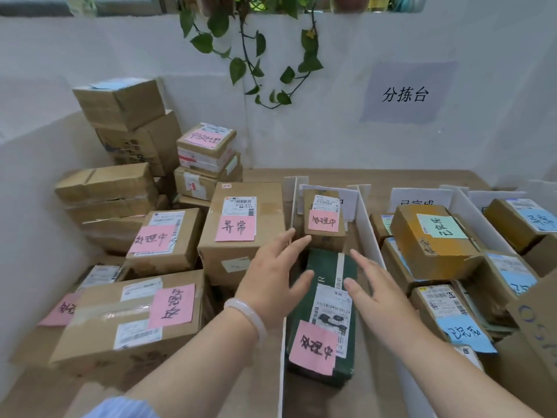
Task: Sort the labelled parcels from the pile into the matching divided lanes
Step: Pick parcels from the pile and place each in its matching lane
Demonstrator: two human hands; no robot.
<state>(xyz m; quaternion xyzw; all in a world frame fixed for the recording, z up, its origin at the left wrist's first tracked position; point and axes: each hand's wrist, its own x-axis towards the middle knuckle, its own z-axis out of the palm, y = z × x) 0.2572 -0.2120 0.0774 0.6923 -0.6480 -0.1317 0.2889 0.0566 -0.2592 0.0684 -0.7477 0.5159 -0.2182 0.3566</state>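
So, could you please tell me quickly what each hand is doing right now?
Left hand: open, fingers straight, holding nothing, at the left side of the green parcel.
Right hand: open, fingers spread, holding nothing, at its right side.

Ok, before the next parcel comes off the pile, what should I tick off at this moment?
1. Green parcel lies in the lane between the white dividers: ok.
2. Its pink label matches the one on the small box behind it: ok.
3. Left hand holds nothing: ok.
4. Right hand holds nothing: ok.
5. Lane sign confirms the lane: cannot tell, mostly hidden by the small box.
6. Pile box labelled 异常 has its label face up: ok.
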